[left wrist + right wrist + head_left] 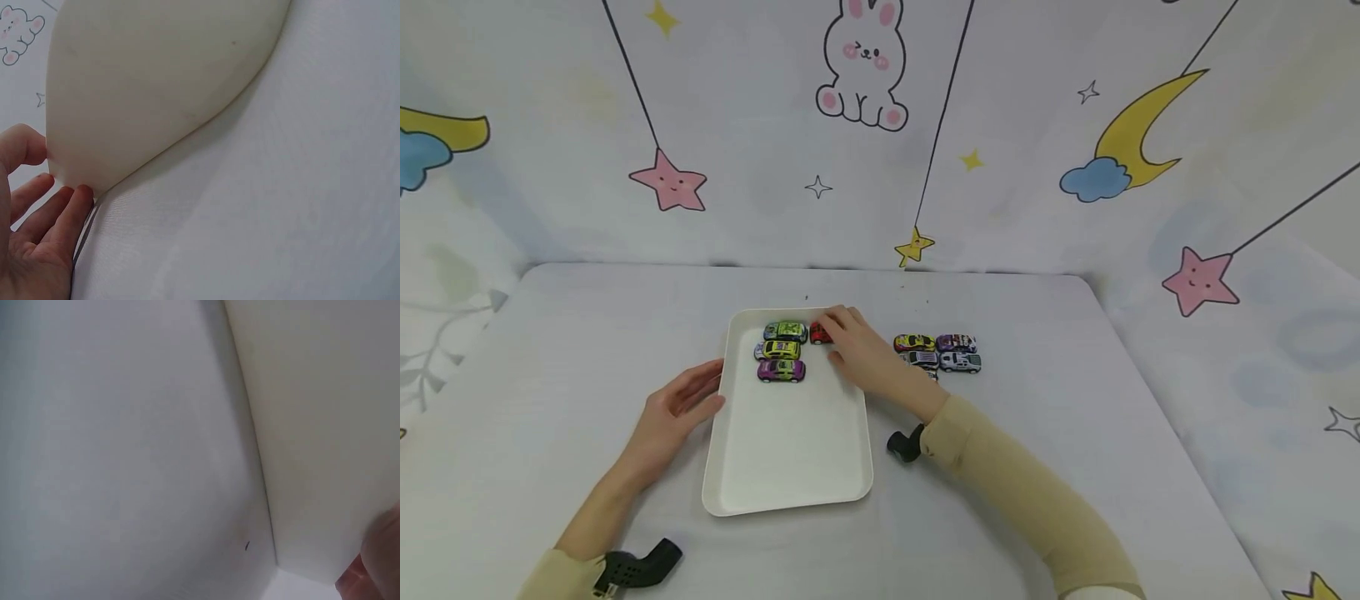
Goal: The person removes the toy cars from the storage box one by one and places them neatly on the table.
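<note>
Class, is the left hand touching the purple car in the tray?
Apart. The head view shows bare tray between the left hand and the purple car.

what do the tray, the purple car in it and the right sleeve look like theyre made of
Tray: probably plastic, smooth and mostly matte; its even white walls and thin, rounded rim suggest moulding.
Purple car: perhaps painted metal or plastic, with bright coloured patches; too small to tell which.
Right sleeve: likely fabric, matte tan, with soft creases near the cuff.
</note>
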The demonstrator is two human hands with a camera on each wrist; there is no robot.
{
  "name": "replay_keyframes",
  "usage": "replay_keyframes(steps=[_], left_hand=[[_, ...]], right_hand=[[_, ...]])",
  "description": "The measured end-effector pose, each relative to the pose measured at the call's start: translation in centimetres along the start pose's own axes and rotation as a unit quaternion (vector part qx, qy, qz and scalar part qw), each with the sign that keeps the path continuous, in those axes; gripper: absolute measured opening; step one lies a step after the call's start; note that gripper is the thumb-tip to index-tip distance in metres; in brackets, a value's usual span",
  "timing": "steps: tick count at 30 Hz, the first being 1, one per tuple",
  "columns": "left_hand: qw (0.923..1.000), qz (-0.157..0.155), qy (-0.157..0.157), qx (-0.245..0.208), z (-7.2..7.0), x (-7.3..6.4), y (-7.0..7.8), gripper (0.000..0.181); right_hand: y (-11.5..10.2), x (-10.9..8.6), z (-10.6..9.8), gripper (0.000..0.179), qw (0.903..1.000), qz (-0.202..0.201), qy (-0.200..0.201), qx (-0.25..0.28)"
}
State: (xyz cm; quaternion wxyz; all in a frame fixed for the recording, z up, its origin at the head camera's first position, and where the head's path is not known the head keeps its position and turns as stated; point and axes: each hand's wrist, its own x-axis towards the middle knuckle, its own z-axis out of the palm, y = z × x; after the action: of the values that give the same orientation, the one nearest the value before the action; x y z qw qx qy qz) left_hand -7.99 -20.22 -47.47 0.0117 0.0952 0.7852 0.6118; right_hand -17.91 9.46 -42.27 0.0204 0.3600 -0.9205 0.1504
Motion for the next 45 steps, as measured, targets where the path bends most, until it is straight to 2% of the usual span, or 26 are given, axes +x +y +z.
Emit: replay_keyframes(steps=[5, 10, 17, 34, 39, 45], left_hand=[[1.0000, 0.001, 0.001, 0.003, -0.1, -0.1, -0.1, 0.053], [1.0000, -0.003, -0.002, 0.001, 0.1, -0.1, 0.0, 0.053], [1.0000, -0.004, -0.001, 0.002, 0.1, -0.1, 0.1, 0.053], [1.0000, -0.004, -0.002, 0.004, 0.0, -0.1, 0.0, 0.053], [1.0000, -0.003, -0.003, 0.000, 0.1, -0.1, 0.1, 0.053], [1.0000, -0.004, -0.003, 0.005, -0.1, -0.1, 0.1, 0.054]], right_hand=[[-0.1, 0.8, 0.1, 0.047, 0.9980, 0.011, -0.030, -0.055], [0.0, 0.7, 0.3, 0.044, 0.9965, 0.020, -0.042, -0.070], [0.1, 0.3, 0.5, 0.031, 0.9984, 0.000, -0.010, -0.056], [-0.2, 0.2, 0.8, 0.036, 0.9987, 0.009, -0.009, -0.050], [0.0, 0.0, 1.0, 0.041, 0.9995, 0.006, 0.006, -0.030], [0.2, -0.1, 1.0, 0.040, 0.9995, -0.002, 0.023, 0.021]])
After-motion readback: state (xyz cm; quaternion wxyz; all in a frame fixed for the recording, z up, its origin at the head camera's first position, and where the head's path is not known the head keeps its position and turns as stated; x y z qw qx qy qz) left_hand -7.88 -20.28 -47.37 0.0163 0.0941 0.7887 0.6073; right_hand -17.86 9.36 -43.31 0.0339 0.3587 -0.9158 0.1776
